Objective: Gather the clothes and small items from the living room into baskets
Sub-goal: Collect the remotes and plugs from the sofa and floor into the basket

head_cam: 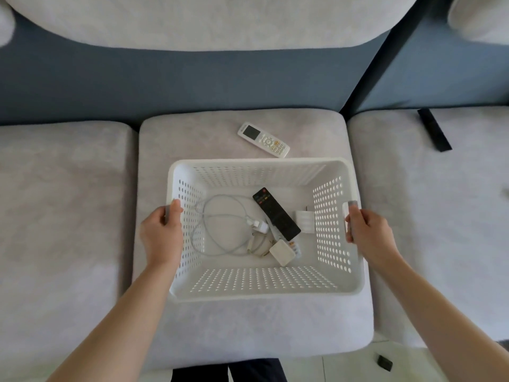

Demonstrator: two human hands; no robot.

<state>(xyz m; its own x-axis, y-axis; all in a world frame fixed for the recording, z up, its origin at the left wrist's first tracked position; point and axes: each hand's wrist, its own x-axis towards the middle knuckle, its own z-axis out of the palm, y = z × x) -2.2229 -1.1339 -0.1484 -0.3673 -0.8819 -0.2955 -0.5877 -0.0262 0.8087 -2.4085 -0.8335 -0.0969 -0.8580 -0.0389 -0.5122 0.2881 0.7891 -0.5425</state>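
A white perforated plastic basket (261, 288) rests on the middle sofa cushion. My left hand (161, 232) grips its left rim and my right hand (369, 232) grips its right handle. Inside lie a black remote (276, 213), a coiled white cable with a plug (220, 224), a white charger block (281, 252) and a small white ribbed item (305, 220). A white remote with a screen (263, 139) lies on the cushion just behind the basket. A long black remote (434, 130) lies on the right cushion.
The grey sofa (68, 202) has three seat cushions side by side, with a blue backrest and pale pillows behind. A small black object (384, 362) sits on the pale floor at the lower right.
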